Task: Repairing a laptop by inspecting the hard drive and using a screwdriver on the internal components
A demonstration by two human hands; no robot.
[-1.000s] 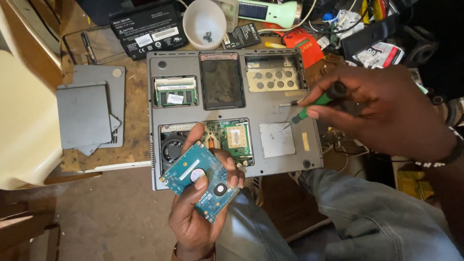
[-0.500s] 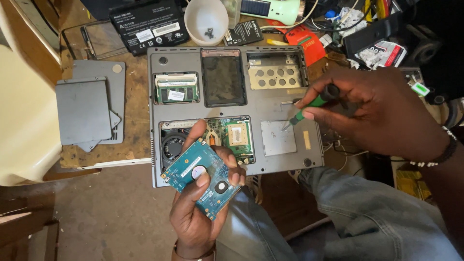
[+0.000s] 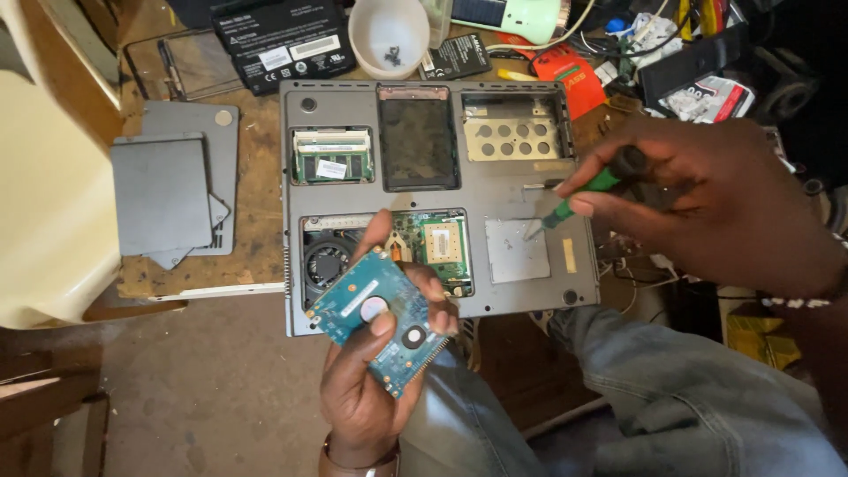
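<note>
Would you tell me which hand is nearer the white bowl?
Right. The right hand is below and right of the white bowl; the left hand is farther, directly below.

Black battery pack (image 3: 283, 40), white rectangular labels, top left; white label on memory module (image 3: 331, 168).

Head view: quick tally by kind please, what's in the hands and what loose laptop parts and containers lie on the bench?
Hard drive, circuit side up, in left hand: 1
Green-handled screwdriver in right hand: 1
Opened laptop base: 1
Grey cover panels, stacked at left: 2
Black battery pack: 1
White bowl holding small screws: 1
Total: 7
</note>
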